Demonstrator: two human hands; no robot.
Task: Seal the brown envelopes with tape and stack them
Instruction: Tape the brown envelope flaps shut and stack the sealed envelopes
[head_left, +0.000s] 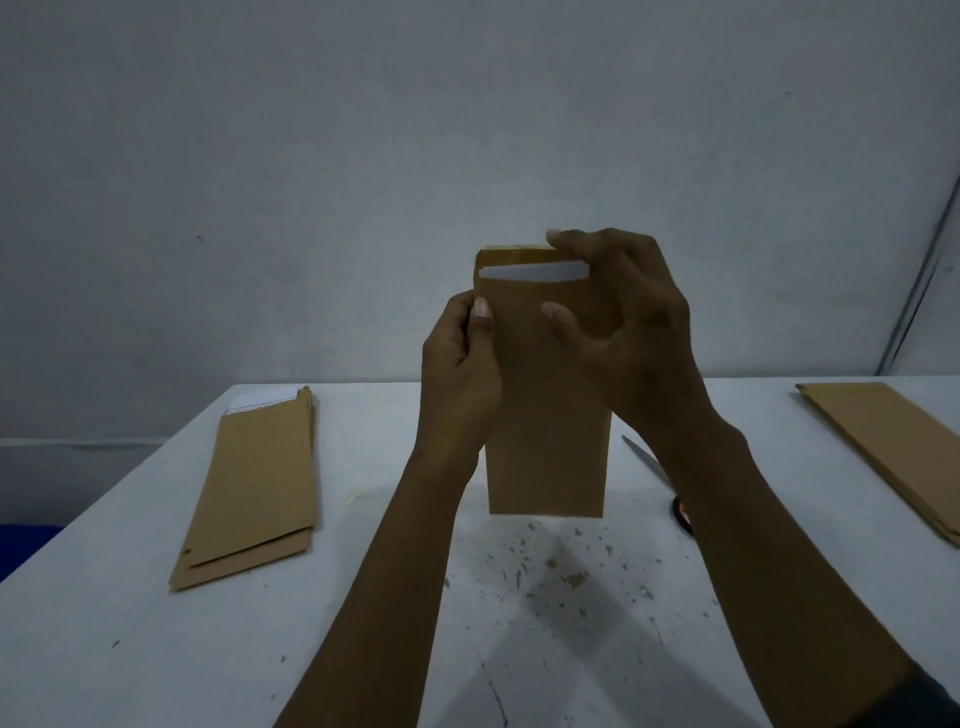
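Brown envelope (548, 415) held upright above white table (156, 649), w/ white insert showing at top. Left hand (462, 364) pinches left edge; right hand (623, 332) grips flap end. Likely light, thin, bends easily: support both long edges near flap.

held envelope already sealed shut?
No: the flap of the held envelope stands open with white paper showing at its mouth, gripped by the left hand and right hand.

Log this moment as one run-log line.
envelope upright above table, flap open, white sheet showing | left hand and right hand both hold it | untaped
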